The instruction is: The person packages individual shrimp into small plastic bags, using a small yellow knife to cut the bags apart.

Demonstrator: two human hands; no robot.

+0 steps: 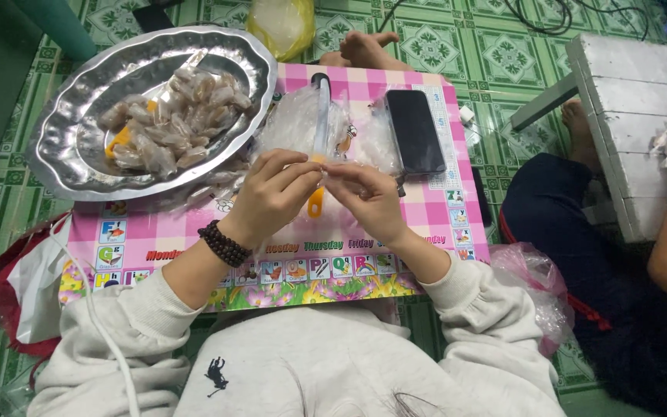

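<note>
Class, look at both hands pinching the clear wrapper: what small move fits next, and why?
Probably twist the wrapper shut. The left hand and right hand pinch it between fingertips over the pink board, and wrapped pieces already fill the metal tray.

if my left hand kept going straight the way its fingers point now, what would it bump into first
Probably the right hand: the left hand points rightward, fingertips nearly touching it over the clear wrapper both pinch. Depth is hard to judge.
</note>
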